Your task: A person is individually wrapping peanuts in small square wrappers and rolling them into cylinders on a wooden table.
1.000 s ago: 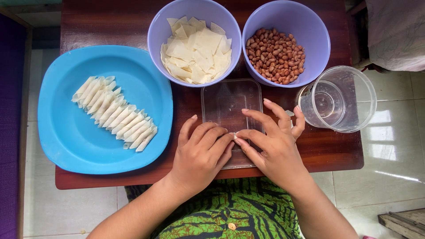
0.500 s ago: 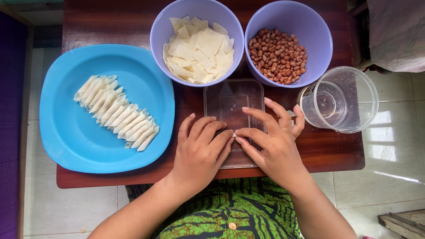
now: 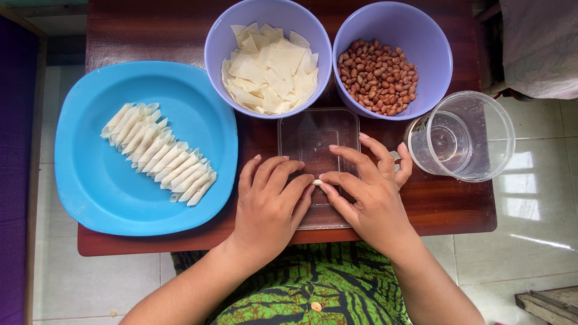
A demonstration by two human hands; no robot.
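Note:
My left hand [image 3: 269, 204] and my right hand [image 3: 364, 189] lie palm-down on a clear rectangular plastic lid [image 3: 313, 135] at the table's near edge. Their fingertips meet on a small pale dough piece [image 3: 316, 182], pinched between both hands and mostly hidden. Beyond the lid stands a purple bowl [image 3: 220, 36] of flat dough squares [image 3: 271, 66]. To its right a second purple bowl [image 3: 433, 42] holds brown peanuts [image 3: 376, 75]. On the left, a blue plate [image 3: 102, 192] carries a slanted row of rolled dough pieces [image 3: 159, 153].
A clear plastic cup [image 3: 463, 135] with water stands right of my right hand, near the table's right edge. The dark wooden table [image 3: 144, 30] is small. Pale floor tiles [image 3: 530, 210] surround it. Green patterned cloth [image 3: 313, 283] covers my lap below.
Both hands stay on the clear lid with fingertips together on the dough piece. Their fingers have shifted only slightly.

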